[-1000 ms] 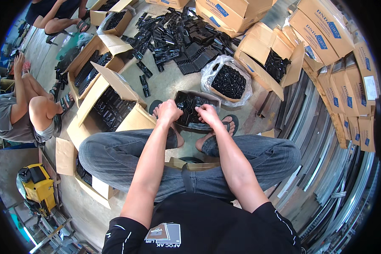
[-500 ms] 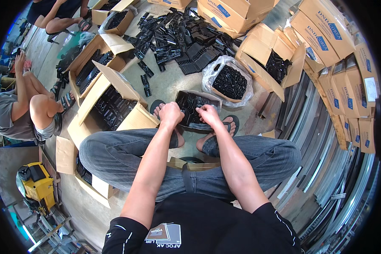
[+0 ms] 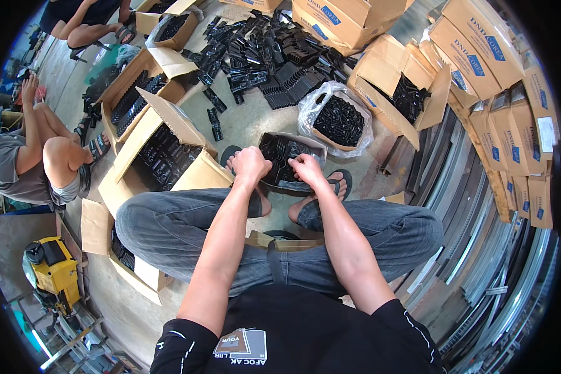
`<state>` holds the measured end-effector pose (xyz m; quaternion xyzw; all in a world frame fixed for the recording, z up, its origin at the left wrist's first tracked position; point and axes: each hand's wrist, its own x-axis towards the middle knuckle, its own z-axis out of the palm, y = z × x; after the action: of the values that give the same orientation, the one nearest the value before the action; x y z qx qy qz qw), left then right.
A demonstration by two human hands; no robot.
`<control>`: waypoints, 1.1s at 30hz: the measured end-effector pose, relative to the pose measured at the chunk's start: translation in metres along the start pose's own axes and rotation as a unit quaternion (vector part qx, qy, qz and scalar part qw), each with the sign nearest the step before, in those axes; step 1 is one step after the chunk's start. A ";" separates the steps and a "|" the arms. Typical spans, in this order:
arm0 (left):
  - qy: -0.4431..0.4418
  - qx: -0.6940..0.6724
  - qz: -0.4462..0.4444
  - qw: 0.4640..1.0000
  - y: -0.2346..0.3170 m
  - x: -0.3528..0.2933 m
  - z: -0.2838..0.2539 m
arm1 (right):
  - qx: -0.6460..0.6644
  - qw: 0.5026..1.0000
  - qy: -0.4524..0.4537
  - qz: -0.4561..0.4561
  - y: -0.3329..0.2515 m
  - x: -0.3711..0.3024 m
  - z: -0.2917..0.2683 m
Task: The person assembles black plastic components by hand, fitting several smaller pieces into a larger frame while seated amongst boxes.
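A small open box (image 3: 318, 144) with dark insides stands between my feet. Black plastic parts (image 3: 283, 149) lie inside it. At the box's left edge my left hand (image 3: 250, 164) is closed with its fingers curled; whatever it may hold is hidden behind the knuckles. My right hand (image 3: 306, 169) reaches over the box's near right corner, thumb and fingers drawn together in a pinch. Anything between those fingertips is too small to make out. Just beyond the right hand, a plastic-lined box (image 3: 338, 124) is filled with small black pieces.
A large pile of black parts (image 3: 255, 53) covers the floor ahead. Open cartons (image 3: 115, 181) of parts stand at left, another carton (image 3: 396, 68) at right. Metal profiles (image 3: 474, 249) and stacked cartons (image 3: 477, 50) line the right side. Two people sit at left, near a yellow machine (image 3: 56, 268).
Both hands stay almost where they were at the small box. The view has shifted very slightly.
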<state>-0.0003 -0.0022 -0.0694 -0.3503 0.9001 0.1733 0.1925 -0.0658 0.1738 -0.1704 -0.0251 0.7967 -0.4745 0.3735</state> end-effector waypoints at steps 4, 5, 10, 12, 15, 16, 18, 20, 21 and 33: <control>-0.007 -0.006 -0.002 1.000 -0.012 0.002 0.009 | 0.002 1.000 -0.003 0.000 0.002 0.002 0.000; 0.001 -0.007 0.001 1.000 -0.013 0.001 0.010 | 0.002 1.000 -0.003 0.000 0.003 0.003 0.000; -0.013 0.020 0.011 1.000 0.003 -0.012 -0.005 | -0.001 1.000 0.003 -0.009 0.007 0.006 0.000; -0.020 0.038 0.033 0.999 0.008 -0.015 -0.006 | -0.007 1.000 -0.011 0.002 0.008 0.008 -0.002; -0.048 0.017 0.014 0.999 0.007 -0.013 -0.002 | -0.003 1.000 -0.016 0.004 0.008 0.007 0.000; -0.054 0.010 0.012 0.998 0.005 -0.011 -0.002 | 0.006 1.000 -0.004 -0.004 0.006 0.005 0.001; -0.060 0.003 0.007 0.998 0.002 -0.008 0.002 | 0.005 1.000 -0.002 -0.009 0.002 0.002 0.002; -0.022 0.026 0.006 0.999 0.004 -0.009 -0.001 | 0.004 1.000 0.006 -0.012 0.003 0.002 0.000; -0.023 0.026 0.007 0.999 0.003 -0.007 0.000 | 0.003 1.000 0.002 -0.006 0.003 0.002 -0.001; -0.196 -0.340 0.048 0.919 -0.027 0.016 -0.047 | 0.188 0.981 -0.051 0.016 -0.075 -0.009 -0.018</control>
<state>-0.0026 -0.0509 -0.0406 -0.3102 0.7471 0.5427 0.2258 -0.0941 0.1494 -0.1026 0.0336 0.6735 -0.6077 0.4194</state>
